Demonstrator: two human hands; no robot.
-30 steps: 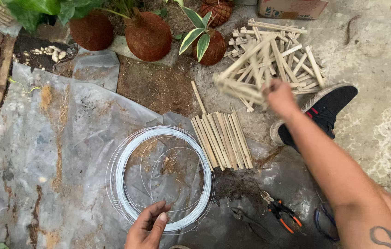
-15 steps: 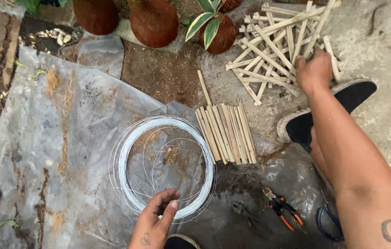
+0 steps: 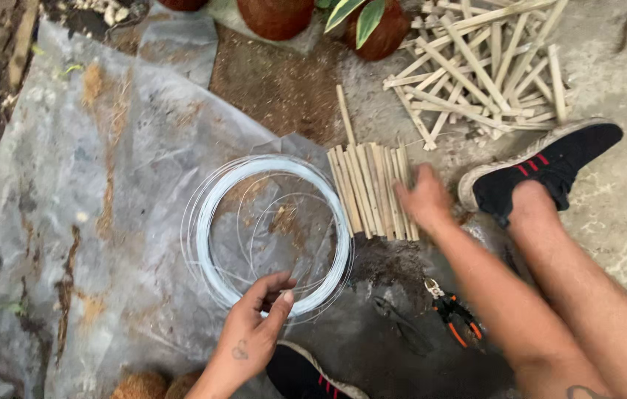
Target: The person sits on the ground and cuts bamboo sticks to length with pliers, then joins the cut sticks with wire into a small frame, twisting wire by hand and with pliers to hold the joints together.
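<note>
Your left hand [image 3: 254, 332] sits at the near edge of the wire coil [image 3: 269, 233], fingers [image 3: 273, 284] curled loosely over the strands there; touching, not a tight grip. The coil lies flat on the plastic sheet [image 3: 106, 185], which is spread on the ground.

Your right hand [image 3: 424, 199] is just right of the coil, down on the near end of the stick row [image 3: 373, 188]. It's motion-blurred, so I can't tell if it's pinching a stick or just resting on them. The row is neat, sticks side by side, touching the coil's right rim. One lone stick [image 3: 344, 114] pokes out from the far end of the row.

Beyond the row, further from the coil, a loose stick pile [image 3: 483, 66] lies criss-crossed on the concrete. Your black shoe [image 3: 550, 170] is right of the row, near the hand. Orange-handled pliers [image 3: 450, 318] lie near-right of the coil, by your forearm. Brown pots [image 3: 284, 15] stand at the far side, with a green leaf [image 3: 354, 15] over one.
</note>
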